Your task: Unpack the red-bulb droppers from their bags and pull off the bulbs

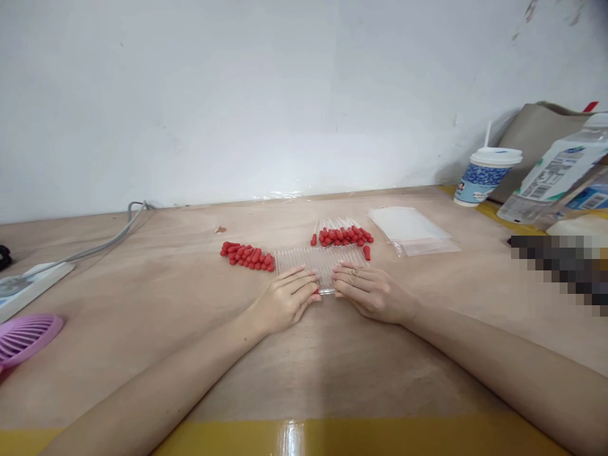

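Observation:
In the middle of the table my left hand [291, 296] is closed, with a red rubber bulb [316, 291] showing at its fingertips. My right hand [375, 292] is closed on a clear glass dropper tube [327, 292], which spans the small gap to the bulb. The fingers hide whether tube and bulb are joined. Just beyond both hands lies a row of clear glass tubes [308, 258]. A pile of loose red bulbs [247, 256] sits to its left. Behind the row are droppers with red bulbs [342, 236], their tubes pointing away. One single red bulb [367, 253] is at the row's right end.
Clear plastic bags [411, 228] lie at the back right. Farther right stand a paper cup with straw [484, 177], a plastic bottle [546, 177] and a grey bag [532, 136]. A power strip [35, 288] with a grey cable and a pink fan [31, 339] are at left.

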A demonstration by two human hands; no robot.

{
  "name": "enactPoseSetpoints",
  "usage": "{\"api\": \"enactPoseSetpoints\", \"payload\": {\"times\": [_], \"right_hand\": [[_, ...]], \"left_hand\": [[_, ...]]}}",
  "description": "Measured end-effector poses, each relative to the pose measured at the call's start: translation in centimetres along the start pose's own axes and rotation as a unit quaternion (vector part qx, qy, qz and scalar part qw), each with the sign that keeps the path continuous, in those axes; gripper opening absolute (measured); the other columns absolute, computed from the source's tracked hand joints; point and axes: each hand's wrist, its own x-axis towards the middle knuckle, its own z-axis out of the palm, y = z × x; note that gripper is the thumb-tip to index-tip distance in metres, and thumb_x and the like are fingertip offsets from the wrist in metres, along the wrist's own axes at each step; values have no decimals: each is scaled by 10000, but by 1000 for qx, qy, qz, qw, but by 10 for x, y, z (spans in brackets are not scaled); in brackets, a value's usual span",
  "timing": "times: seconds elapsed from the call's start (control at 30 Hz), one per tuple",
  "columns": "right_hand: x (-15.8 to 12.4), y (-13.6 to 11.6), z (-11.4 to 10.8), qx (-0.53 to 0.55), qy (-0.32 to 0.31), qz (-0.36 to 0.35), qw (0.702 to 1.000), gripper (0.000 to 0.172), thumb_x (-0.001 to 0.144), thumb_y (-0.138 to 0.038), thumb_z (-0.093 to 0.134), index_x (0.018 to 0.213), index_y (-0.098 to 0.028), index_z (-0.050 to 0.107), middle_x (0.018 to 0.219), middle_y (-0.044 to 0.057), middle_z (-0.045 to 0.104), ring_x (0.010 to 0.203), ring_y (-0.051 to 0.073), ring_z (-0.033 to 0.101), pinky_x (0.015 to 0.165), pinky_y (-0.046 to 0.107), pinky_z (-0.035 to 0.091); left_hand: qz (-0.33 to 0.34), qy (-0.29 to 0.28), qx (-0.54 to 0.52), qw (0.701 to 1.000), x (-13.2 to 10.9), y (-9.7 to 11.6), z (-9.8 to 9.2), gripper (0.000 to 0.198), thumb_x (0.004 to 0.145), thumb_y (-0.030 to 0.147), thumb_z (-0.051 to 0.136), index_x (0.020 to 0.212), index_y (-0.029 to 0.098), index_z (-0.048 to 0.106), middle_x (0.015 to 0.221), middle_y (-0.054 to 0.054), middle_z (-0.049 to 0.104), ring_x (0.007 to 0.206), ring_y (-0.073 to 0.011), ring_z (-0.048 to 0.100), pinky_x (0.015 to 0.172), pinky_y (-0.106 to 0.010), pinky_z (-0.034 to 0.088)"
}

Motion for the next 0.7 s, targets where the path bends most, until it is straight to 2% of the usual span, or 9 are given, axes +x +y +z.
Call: {"api": "enactPoseSetpoints", "payload": {"times": [0.27, 0.33, 0.4, 0.5, 0.6, 0.7], "right_hand": [[-2, 1, -3, 12, 1, -8, 1000, 178, 837, -137, 501, 997, -124, 578, 1013, 94, 659, 1066, 178, 554, 980, 376, 447], [-6, 7, -5, 11, 15, 12, 1000, 182, 838, -127, 487, 994, -128, 581, 1005, 99, 658, 1053, 181, 560, 951, 383, 460], [-10, 13, -8, -1, 37, 65, 997, 175, 841, -135, 478, 970, -151, 595, 975, 86, 664, 1001, 175, 581, 901, 374, 473], [-15, 22, -9, -57, 37, 162, 984, 136, 837, -211, 512, 891, -198, 637, 801, 32, 668, 794, 149, 606, 763, 329, 464], [-17, 25, -8, -140, 15, 234, 962, 162, 828, -279, 532, 900, -219, 664, 670, 10, 623, 665, 137, 559, 656, 301, 378], [-18, 27, -6, -168, 2, 289, 942, 205, 843, -268, 492, 943, -207, 661, 703, 21, 627, 697, 143, 556, 664, 295, 322]], "left_hand": [[18, 0, 18, 1000, -4, -1, -4, 127, 822, 193, 554, 921, 123, 593, 985, -77, 676, 981, -182, 608, 922, -353, 470], [4, 23, 27, 999, -9, -9, -8, 116, 815, 175, 559, 916, 132, 596, 981, -78, 674, 983, -184, 603, 915, -353, 466], [-28, 56, 52, 997, -14, -22, -15, 98, 804, 173, 570, 893, 154, 604, 959, -65, 676, 957, -189, 605, 865, -351, 478], [-120, 74, 104, 985, -19, -46, -31, 82, 809, 225, 564, 843, 193, 632, 868, -34, 663, 813, -168, 607, 719, -302, 489], [-296, 83, 139, 941, -21, -71, -49, 187, 835, 288, 505, 865, 180, 654, 857, -58, 586, 733, -154, 574, 630, -269, 473], [-408, 28, 151, 900, -24, -90, -63, 233, 819, 259, 465, 921, 168, 654, 868, -75, 538, 788, -186, 555, 642, -282, 470]]}}
